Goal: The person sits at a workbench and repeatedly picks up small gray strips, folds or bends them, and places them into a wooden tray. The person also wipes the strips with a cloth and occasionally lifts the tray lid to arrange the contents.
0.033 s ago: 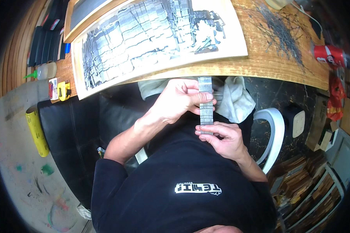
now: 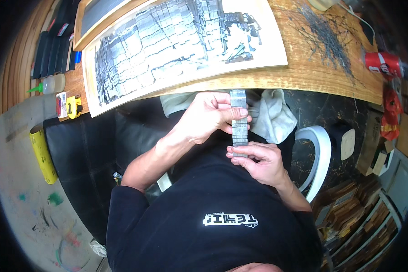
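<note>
A narrow grey strip [image 2: 240, 131] with dark bands across it stands lengthwise between my hands, just off the table's near edge. My left hand [image 2: 208, 115] is closed around its upper half, thumb on the face and fingertips showing at its right side. At the lower end, my right hand [image 2: 263, 161] pinches the strip between thumb and fingers. What the strip is made of I cannot tell. Beyond it lies a white board [image 2: 181, 80] covered with rows of thin grey and black pieces. A pale cloth [image 2: 274, 120] hangs behind the strip, right of my left hand.
The wooden table [image 2: 322, 81] carries a heap of thin dark slivers [image 2: 326, 41] and a red can [image 2: 381, 62] at right. A wood-framed panel [image 2: 97, 20], a green-tipped bottle [image 2: 52, 85] and a yellow tool [image 2: 74, 106] are at left. A white chair arm [image 2: 319, 158] curves beside my right arm.
</note>
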`<state>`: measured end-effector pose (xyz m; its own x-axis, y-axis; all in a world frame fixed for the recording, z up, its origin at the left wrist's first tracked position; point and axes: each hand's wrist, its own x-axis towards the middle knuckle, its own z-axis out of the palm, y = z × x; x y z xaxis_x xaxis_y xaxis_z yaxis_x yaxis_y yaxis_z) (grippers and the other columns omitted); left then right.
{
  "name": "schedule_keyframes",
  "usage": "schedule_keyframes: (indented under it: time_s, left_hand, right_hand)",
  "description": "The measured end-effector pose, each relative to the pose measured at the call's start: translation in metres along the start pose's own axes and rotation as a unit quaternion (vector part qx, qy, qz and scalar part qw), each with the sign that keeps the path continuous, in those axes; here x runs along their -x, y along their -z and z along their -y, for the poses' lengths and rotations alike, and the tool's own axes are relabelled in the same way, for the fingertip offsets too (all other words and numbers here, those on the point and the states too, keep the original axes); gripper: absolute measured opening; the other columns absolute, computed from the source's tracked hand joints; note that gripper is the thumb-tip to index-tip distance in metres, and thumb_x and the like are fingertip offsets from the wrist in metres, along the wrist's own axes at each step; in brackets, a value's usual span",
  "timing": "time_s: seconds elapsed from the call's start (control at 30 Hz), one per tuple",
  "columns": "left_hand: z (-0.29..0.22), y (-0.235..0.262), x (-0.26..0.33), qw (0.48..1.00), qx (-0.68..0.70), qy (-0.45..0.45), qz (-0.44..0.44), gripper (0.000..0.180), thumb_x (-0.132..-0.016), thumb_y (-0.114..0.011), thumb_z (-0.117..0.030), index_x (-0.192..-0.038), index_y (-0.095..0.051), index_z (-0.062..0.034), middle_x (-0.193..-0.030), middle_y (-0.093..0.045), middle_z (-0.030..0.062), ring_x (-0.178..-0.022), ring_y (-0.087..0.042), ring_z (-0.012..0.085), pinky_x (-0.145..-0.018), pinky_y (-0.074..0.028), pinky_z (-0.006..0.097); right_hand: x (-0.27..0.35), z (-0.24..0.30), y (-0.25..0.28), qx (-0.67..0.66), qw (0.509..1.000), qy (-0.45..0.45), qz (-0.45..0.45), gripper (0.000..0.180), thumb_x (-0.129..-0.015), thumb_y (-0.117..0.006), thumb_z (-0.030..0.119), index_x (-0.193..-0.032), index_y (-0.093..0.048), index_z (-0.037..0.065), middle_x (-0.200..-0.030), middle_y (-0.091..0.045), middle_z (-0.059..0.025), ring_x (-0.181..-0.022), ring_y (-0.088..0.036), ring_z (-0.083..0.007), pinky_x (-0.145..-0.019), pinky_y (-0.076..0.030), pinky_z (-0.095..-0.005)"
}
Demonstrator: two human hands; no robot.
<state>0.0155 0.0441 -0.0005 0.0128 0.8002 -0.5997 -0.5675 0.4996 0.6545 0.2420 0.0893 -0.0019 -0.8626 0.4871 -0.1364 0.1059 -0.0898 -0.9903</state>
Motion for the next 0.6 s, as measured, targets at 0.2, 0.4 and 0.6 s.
schedule_keyframes:
  time_s: [0.2,0.4,0.6]
  left_hand:
    - [0.004,-0.004,-0.002,0.998,0.069,0.005,0.008,0.028,-0.097,-0.077,-0.011,-0.122,-0.072,0.0007,-0.105,-0.079,0.0155,-0.095,-0.078,0.0232,-0.078,-0.067,0.034]
    - [0.009,-0.009,0.006,0.998,0.003,-0.053,-0.029,0.03,-0.095,-0.08,-0.013,-0.121,-0.073,-0.0002,-0.102,-0.08,0.0133,-0.09,-0.079,0.0225,-0.073,-0.064,0.031]
    - [0.009,-0.031,0.022,0.997,0.007,-0.075,-0.026,0.045,-0.097,-0.077,-0.009,-0.139,-0.065,-0.0013,-0.105,-0.08,0.013,-0.092,-0.079,0.0193,-0.068,-0.06,0.025]
  right_hand:
    - [0.0,0.001,0.003,-0.027,0.999,-0.035,-0.027,0.021,-0.088,-0.078,-0.006,-0.109,-0.078,-0.001,-0.097,-0.079,-0.0132,-0.085,-0.079,-0.021,-0.075,-0.064,-0.03]
    - [-0.016,0.042,0.046,0.145,0.989,0.003,-0.019,0.022,-0.078,-0.09,0.003,-0.094,-0.074,0.002,-0.118,-0.065,-0.0089,-0.116,-0.065,-0.0251,-0.102,-0.05,-0.0374]
    - [-0.044,0.036,0.061,-0.478,0.864,0.139,0.068,0.073,-0.1,-0.058,0.065,-0.145,-0.051,0.007,-0.159,-0.038,-0.0263,-0.158,-0.022,-0.0462,-0.12,-0.012,-0.0819]
